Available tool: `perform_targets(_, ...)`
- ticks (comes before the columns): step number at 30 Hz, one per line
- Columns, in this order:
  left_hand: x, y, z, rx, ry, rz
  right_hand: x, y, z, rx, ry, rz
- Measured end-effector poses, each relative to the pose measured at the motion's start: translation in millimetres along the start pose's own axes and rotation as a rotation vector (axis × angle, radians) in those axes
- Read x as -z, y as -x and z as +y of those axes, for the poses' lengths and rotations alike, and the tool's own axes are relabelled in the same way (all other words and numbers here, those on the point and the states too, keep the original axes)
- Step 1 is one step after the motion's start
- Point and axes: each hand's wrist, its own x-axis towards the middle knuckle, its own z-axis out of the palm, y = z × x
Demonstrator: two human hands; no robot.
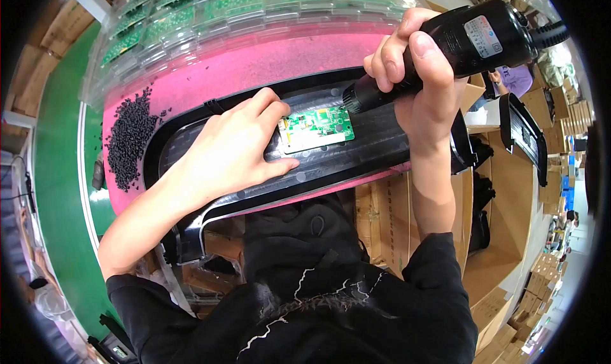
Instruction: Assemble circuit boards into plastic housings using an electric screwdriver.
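Black screwdriver (468, 41), partly behind right hand (431, 84)

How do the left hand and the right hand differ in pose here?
The left hand is spread, thumb apart from fingers, at the left end of the green circuit board; the right hand is curled round a black electric screwdriver. The left hand is low over the black plastic housing, while the right hand is raised higher. Both are bare.
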Motion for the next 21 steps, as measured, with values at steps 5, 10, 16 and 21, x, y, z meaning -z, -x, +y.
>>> perform_targets(5,-6,-1,-1,-0.009,-0.009,0.023,2,-1,2,-0.004,0.034,-0.01)
perform_targets(10,-2,-2,0,0.015,0.001,-0.003,3,-3,7,-0.012,-0.031,-0.069)
perform_targets(16,-2,-2,2,0.035,0.004,0.009,8,-12,13,-0.049,-0.078,-0.205)
perform_targets(21,-1,-4,2,0.054,0.037,0.003,6,-12,14,-0.043,-0.062,-0.198)
